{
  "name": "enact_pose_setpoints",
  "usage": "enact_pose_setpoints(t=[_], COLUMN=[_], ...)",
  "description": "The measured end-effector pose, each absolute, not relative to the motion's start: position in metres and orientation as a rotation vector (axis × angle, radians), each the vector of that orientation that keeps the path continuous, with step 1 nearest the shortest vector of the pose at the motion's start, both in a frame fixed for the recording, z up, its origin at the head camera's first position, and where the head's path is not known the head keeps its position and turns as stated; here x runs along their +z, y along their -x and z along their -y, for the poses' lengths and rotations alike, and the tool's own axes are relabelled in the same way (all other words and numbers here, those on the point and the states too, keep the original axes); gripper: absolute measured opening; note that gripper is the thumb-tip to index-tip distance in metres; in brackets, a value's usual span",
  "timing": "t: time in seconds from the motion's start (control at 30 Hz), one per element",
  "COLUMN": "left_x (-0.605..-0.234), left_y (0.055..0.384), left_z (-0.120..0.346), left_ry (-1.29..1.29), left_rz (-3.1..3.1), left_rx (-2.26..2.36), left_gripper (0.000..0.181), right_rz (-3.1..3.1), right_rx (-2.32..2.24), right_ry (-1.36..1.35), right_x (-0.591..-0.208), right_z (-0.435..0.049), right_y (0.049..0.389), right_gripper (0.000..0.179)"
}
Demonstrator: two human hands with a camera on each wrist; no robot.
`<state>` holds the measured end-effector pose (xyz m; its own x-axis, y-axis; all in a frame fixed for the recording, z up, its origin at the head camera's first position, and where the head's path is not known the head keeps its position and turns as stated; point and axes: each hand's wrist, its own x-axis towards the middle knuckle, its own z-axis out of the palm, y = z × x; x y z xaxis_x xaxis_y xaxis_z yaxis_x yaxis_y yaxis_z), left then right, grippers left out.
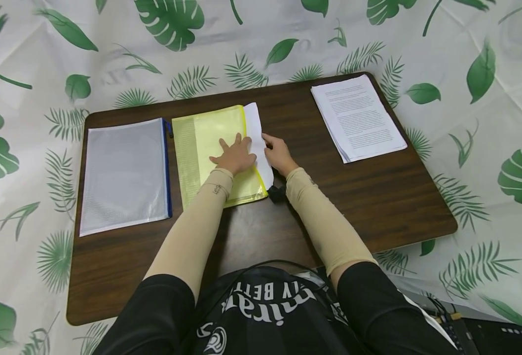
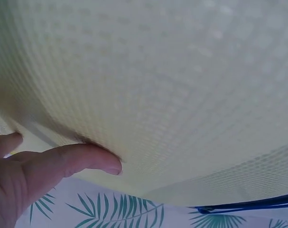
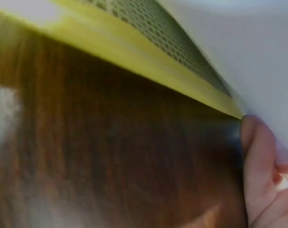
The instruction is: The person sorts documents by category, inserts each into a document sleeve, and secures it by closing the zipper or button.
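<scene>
A yellow mesh zipper folder (image 1: 209, 125) lies mid-table, its right side open, with white paper (image 1: 254, 123) jutting out of that side. My left hand (image 1: 235, 157) rests on the folder's top face, fingers spread; its thumb is against the mesh in the left wrist view. At the paper's outer edge, my right hand (image 1: 280, 155) holds the sheets with curled fingers. The right wrist view has the paper (image 3: 243, 52) passing over the folder's yellow rim (image 3: 134, 61), with the right hand (image 3: 267, 171) at its edge. Most of the paper is hidden inside the folder.
To the left lies a clear mesh folder (image 1: 125, 177) with a blue zipper edge. A stack of printed sheets (image 1: 358, 118) sits at the back right of the brown table (image 1: 367, 207). A small black object (image 1: 277, 194) is by the yellow folder's near right corner.
</scene>
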<state>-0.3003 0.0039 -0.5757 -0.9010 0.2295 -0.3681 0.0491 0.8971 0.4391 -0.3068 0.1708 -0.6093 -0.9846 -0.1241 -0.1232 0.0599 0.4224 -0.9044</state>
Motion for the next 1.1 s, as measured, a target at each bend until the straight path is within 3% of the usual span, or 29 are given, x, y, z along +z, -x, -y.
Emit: enact_pose_setpoints(t=[0.53,1.1], left_x=[-0.577,-0.579], left_y=[0.300,0.297], left_z=[0.001,-0.001], left_ry=[-0.186,-0.234], left_rz=[-2.647,-2.663], left_rx=[0.685,0.600], left_gripper=[0.071,0.075], right_rz=[-2.416,-2.712], right_rx=[-1.583,-1.341], right_ry=[0.123,0.097], right_x=[-0.611,-0.605], right_z=[-0.168,-0.160], right_y=[0.315,0.312], right_gripper=[0.056,0.043])
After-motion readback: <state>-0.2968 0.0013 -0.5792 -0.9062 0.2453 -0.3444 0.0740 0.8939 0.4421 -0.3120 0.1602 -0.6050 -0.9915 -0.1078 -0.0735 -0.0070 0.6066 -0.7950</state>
